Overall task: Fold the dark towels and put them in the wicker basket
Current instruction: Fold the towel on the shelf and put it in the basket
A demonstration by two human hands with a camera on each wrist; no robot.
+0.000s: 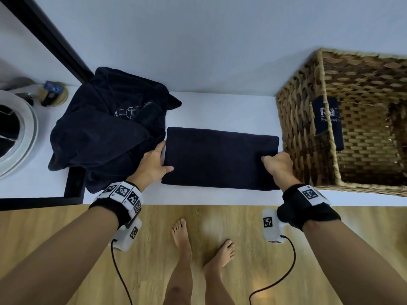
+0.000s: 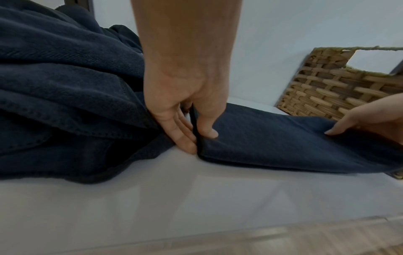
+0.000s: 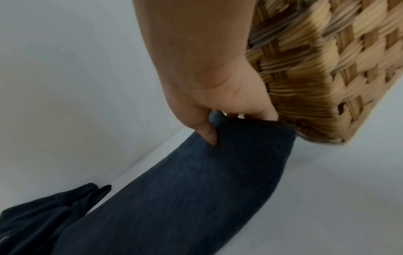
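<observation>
A folded dark navy towel [image 1: 220, 157] lies flat on the white shelf [image 1: 220, 106], a long rectangle between a heap and the basket. My left hand [image 1: 154, 164] pinches its left end, thumb on top and fingers [image 2: 181, 134] down its edge. My right hand [image 1: 277, 164] grips the right end, thumb [image 3: 207, 134] pressed into the cloth [image 3: 196, 189], right beside the basket wall [image 3: 316, 69]. A heap of unfolded dark towels [image 1: 110, 128] lies to the left, touching my left hand. The wicker basket [image 1: 308, 128] stands at the right.
A dark tag [image 1: 328, 119] hangs inside the basket. At the far left sit a white round basin [image 1: 24, 137] and a small jar [image 1: 52, 93]. A black frame [image 1: 74, 186] borders the shelf on the left. The wooden floor [image 1: 66, 227] and my bare feet [image 1: 182, 236] lie below.
</observation>
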